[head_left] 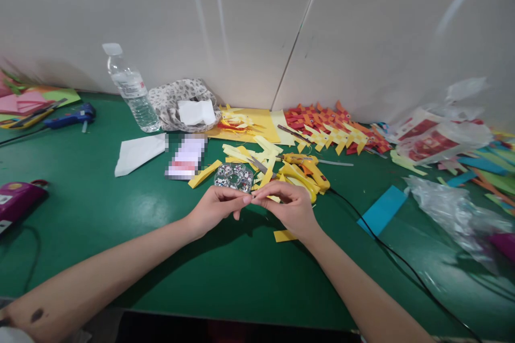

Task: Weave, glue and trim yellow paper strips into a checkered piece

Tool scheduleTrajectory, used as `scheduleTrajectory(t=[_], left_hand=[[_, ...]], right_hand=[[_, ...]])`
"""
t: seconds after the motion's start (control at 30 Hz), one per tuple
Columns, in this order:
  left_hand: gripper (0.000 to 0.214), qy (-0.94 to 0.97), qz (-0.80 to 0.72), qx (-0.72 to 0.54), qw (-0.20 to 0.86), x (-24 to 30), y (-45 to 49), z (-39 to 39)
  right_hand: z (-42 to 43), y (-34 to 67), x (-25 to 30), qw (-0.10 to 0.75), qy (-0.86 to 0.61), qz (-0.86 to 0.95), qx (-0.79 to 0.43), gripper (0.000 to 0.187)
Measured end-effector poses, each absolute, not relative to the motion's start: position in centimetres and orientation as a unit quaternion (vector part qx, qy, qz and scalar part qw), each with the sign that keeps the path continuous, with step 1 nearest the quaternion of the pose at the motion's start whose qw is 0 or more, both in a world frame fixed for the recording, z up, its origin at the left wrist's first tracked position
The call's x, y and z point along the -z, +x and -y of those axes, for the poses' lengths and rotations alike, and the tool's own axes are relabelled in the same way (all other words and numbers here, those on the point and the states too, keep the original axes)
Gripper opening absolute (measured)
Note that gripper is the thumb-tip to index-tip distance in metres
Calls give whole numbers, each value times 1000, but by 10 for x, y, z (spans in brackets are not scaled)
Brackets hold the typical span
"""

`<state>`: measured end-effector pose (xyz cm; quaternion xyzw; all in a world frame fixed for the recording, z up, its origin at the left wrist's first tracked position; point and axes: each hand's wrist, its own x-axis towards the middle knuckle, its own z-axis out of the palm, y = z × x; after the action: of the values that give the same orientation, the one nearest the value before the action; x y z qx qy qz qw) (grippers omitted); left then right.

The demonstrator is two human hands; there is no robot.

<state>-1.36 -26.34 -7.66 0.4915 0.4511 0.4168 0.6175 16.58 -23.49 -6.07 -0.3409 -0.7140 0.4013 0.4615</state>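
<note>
My left hand (223,204) and my right hand (287,203) meet fingertip to fingertip above the green table. Both are closed in a pinch, and whatever lies between the fingers is too small to make out. Just beyond them sits a clear compartment case (234,176) of small black-and-white pieces that look like googly eyes. Yellow-handled scissors (300,179) lie behind my right hand, against a yellow glue gun (311,163). Yellow paper strips (257,155) are scattered around these. One short yellow strip (285,236) rests partly under my right wrist.
A phone (186,158), a water bottle (134,91) and a patterned cloth bag (183,91) stand at back left. Folded red and orange paper fish (317,120) lie along the wall. A black cord (386,244) crosses the right side, near a blue paper piece (382,209) and plastic bags (450,209).
</note>
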Motion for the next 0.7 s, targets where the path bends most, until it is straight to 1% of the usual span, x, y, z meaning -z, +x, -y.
scheduleTrajectory(t=[0.7], left_hand=[[28,492,-447,-417,620,77,-14,263]], right_hand=[[236,165,61,465,-342,709,-406,7]])
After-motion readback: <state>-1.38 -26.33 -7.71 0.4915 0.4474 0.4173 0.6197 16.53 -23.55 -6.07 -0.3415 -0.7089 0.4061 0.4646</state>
